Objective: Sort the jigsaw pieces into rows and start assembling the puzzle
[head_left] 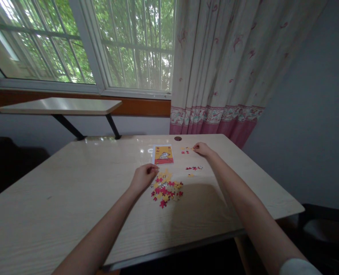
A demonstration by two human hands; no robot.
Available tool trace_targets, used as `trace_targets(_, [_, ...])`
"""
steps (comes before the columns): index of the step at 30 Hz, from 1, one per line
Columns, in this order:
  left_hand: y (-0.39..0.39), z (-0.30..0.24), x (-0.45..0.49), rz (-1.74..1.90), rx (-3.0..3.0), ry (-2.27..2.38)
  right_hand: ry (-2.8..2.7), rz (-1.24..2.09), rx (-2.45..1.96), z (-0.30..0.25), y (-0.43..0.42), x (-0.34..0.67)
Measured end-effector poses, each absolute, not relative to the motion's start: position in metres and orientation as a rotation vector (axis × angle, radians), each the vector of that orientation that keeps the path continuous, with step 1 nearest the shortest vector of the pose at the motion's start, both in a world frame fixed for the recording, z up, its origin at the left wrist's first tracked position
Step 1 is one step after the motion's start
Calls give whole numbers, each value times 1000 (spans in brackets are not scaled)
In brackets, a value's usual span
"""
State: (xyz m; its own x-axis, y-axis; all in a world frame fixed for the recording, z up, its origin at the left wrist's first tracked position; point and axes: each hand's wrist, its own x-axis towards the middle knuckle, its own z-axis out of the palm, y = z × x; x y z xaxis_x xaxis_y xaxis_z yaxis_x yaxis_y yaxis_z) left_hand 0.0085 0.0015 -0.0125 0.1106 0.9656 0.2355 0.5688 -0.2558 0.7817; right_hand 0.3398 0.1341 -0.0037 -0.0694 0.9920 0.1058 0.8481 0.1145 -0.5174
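A loose pile of red, yellow and white jigsaw puzzle pieces [165, 189] lies on the table. My left hand [145, 175] is at the pile's upper left edge, thumb and fingers pinched together; whatever they hold is too small to make out. Just beyond it is a picture card [163, 154] showing a white animal on yellow and red. Farther right, my right hand [202, 149] is closed on a small yellow puzzle piece [192, 149] at the end of a short row of pieces [183, 149]. Another few dark, red and white pieces [194, 168] sit nearer me.
The pale wooden table [86, 198] has a round cable hole [178, 139] at its back edge. A raised shelf [63, 106] on black legs stands at the back left. Behind the table hang a patterned curtain [215, 76] and a barred window [135, 49].
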Motion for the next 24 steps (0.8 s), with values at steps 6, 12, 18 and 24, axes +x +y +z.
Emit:
trace_targets(6, [2, -13, 8, 1037, 1881, 1462, -1769, 577, -1675, -15, 128, 347])
trace_targets(12, [4, -14, 7, 1024, 1881, 1465, -1536, 701, -1496, -16, 120, 337])
trace_targets(18, [0, -8, 10, 1008, 1881, 1484, -1457, 745, -1297, 29, 92, 328])
trace_targets(24, [1, -8, 9, 990, 1894, 1485, -1563, 568, -1079, 73, 46, 316])
